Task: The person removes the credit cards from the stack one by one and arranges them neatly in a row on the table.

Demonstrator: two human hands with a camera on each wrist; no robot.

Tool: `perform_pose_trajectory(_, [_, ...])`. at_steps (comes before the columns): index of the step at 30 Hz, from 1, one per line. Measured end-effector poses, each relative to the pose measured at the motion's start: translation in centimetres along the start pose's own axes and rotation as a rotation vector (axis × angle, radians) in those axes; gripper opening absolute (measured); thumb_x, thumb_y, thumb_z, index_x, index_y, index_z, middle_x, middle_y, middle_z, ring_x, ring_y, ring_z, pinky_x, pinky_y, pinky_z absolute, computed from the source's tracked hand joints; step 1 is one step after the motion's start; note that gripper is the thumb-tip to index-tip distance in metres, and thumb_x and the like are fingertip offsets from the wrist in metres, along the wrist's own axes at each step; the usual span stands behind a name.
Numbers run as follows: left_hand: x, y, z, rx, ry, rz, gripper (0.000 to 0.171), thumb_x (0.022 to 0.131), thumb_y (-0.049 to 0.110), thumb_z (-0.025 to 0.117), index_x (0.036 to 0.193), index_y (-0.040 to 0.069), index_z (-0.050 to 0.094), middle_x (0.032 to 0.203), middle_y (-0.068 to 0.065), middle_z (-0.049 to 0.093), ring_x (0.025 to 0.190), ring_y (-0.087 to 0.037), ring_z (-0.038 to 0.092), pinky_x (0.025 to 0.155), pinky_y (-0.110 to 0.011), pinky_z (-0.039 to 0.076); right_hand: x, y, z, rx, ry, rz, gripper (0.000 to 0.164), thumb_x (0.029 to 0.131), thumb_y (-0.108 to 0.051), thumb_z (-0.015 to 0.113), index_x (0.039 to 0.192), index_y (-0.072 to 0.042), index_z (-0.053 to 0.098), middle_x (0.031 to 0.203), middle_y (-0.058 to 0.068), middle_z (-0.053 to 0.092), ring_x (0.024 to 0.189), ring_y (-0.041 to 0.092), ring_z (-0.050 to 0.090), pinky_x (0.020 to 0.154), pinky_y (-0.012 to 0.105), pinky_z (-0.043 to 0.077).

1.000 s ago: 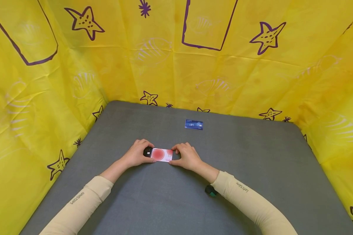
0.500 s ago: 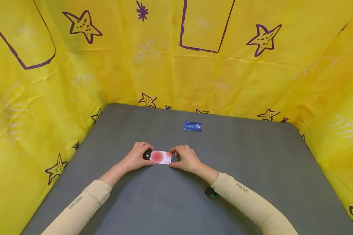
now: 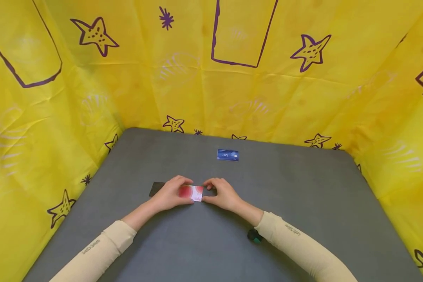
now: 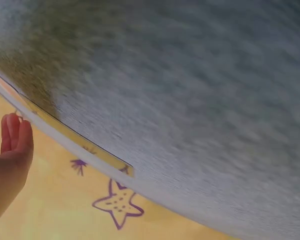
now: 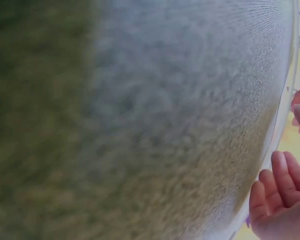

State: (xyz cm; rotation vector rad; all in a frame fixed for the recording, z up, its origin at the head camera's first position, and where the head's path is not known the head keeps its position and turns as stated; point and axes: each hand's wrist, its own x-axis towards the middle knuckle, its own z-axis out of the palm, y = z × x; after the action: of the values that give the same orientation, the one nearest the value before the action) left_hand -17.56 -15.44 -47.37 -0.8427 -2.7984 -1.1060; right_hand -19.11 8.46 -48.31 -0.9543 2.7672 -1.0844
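Observation:
A white bank-style card with red circles [image 3: 197, 193] lies on the grey table, between both hands. My left hand [image 3: 170, 194] pinches it across its width, fingers at the far long edge and thumb at the near one, covering its left part. At the card's right end, my right hand [image 3: 223, 194] pinches the corners with fingers and thumb. A black card [image 3: 156, 188] sticks out to the left from under the left hand, its right part hidden. In the wrist views the fingers of the left hand [image 4: 12, 155] and right hand [image 5: 282, 200] show, while the cards do not.
A blue VIP card [image 3: 227, 155] lies farther back on the grey table [image 3: 285, 196]. Near the right sleeve sits a small round black and green object [image 3: 255, 236]. A yellow cloth with starfish drawings [image 3: 183, 78] hangs around the back and sides.
My left hand has slid right, off much of the black card and over the left part of the red-circled card. The right hand keeps its place at the card's right end.

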Motion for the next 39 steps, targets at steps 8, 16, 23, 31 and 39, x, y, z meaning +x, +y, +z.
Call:
perform_pose_trajectory(8, [1.2,1.1,1.2,-0.041,0.020,-0.048,0.053,0.077,0.029,0.084,0.118,0.004,0.062,0.112,-0.010,0.062,0.099,-0.027,0.059,0.086,-0.043,0.048,-0.5,0.5,-0.7,0.073,0.041,0.046,0.041,0.080,-0.023,0.082,0.114,-0.008,0.065,0.098,0.005,0.065,0.093,0.022,0.056,0.085,0.038,0.046])
perform_pose_trajectory(16, [2.4,1.9,1.9,-0.097,0.043,-0.092,0.054,0.075,0.027,0.085,0.117,0.001,0.062,0.111,-0.012,0.064,0.104,-0.027,0.061,0.091,-0.043,0.048,-0.6,1.4,-1.2,0.076,0.057,0.053,0.040,0.080,-0.023,0.081,0.114,-0.008,0.065,0.098,0.006,0.064,0.093,0.022,0.057,0.085,0.039,0.046])
perform_pose_trajectory(23, [3.8,2.5,2.4,-0.110,0.036,-0.123,0.051,0.077,0.025,0.085,0.116,0.001,0.062,0.109,-0.012,0.063,0.101,-0.024,0.060,0.091,-0.040,0.049,-0.8,2.3,-1.7,0.068,0.083,0.079,0.039,0.080,-0.021,0.082,0.113,-0.008,0.065,0.098,0.006,0.064,0.092,0.022,0.056,0.084,0.038,0.046])
perform_pose_trajectory(31, [5.1,2.5,2.9,-0.119,0.046,-0.173,0.052,0.077,0.027,0.084,0.116,0.002,0.062,0.107,-0.012,0.062,0.097,-0.023,0.058,0.088,-0.039,0.048,-0.9,3.3,-2.5,0.086,0.106,0.101,0.040,0.080,-0.020,0.082,0.113,-0.005,0.065,0.100,0.008,0.065,0.092,0.023,0.058,0.082,0.039,0.048])
perform_pose_trajectory(39, [6.6,2.5,3.3,-0.141,0.046,-0.215,0.054,0.077,0.029,0.084,0.118,0.003,0.061,0.109,-0.011,0.062,0.098,-0.022,0.057,0.089,-0.038,0.047,-0.7,4.5,-3.4,0.070,0.117,0.142,0.041,0.079,-0.018,0.082,0.114,-0.005,0.065,0.101,0.008,0.065,0.091,0.023,0.057,0.083,0.039,0.048])
